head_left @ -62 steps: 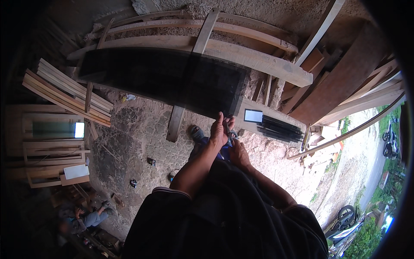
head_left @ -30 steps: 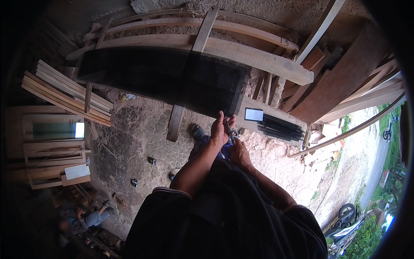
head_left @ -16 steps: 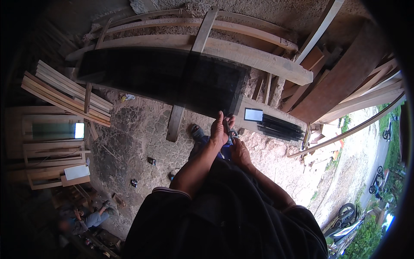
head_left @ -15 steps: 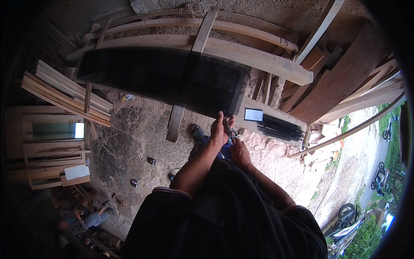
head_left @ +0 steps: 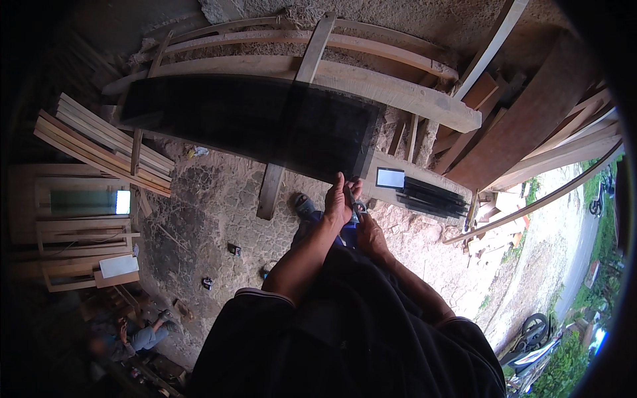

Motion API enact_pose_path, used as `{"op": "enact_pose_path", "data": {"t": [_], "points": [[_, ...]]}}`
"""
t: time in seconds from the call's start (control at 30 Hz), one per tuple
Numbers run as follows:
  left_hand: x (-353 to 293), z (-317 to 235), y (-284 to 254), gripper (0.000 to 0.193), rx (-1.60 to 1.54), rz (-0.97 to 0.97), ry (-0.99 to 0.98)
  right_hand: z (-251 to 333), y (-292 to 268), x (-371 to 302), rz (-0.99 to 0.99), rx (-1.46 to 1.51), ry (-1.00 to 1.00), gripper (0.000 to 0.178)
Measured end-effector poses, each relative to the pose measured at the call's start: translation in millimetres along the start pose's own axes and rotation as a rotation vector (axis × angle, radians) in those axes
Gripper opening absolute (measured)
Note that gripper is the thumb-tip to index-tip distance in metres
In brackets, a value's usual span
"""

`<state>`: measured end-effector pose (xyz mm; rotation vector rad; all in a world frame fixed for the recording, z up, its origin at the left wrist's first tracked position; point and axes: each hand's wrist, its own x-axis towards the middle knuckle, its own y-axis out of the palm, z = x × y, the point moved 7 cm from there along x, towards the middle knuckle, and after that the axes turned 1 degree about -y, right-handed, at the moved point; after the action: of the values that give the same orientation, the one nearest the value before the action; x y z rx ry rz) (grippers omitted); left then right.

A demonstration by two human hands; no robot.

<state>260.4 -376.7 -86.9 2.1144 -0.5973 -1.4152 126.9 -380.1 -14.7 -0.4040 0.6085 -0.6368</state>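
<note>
My left hand is raised in front of my body, its thumb pointing up and fingers curled around a thin dark piece. Close against it, my right hand is closed on a small grey metal tool; its exact kind is too small to tell. The tool's upper end meets the left fingers. Just beyond the hands lies a long dark glass-like sheet, resting across wooden bars. Right of the hands, a tablet-like thing with a bright face sits on a plank beside several black strips.
A wooden crossbar sticks out toward me from under the sheet. Stacked timber and wooden frames stand at left. A person sits at lower left. Boards lean at right, with a parked motorbike outside.
My hands stay together, with only a slight shift of the fingers and tool. A motorbike on the road at right has moved off its earlier spot. The seated person's hand has shifted a little.
</note>
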Motion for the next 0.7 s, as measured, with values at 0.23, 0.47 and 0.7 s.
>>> {"op": "enact_pose_path", "data": {"t": [0.23,0.47,0.7], "points": [[-4,2,3,0.068,-0.025,-0.013,-0.021,0,-7,-4,0.041,-0.076,0.06,0.03],[1,1,0,0.071,-0.03,0.048,-0.034,14,-10,-6,-0.026,-0.057,0.0,0.039],[2,1,-2,0.067,-0.027,0.028,-0.034,10,-5,-5,-0.034,-0.037,0.033,0.04]]}}
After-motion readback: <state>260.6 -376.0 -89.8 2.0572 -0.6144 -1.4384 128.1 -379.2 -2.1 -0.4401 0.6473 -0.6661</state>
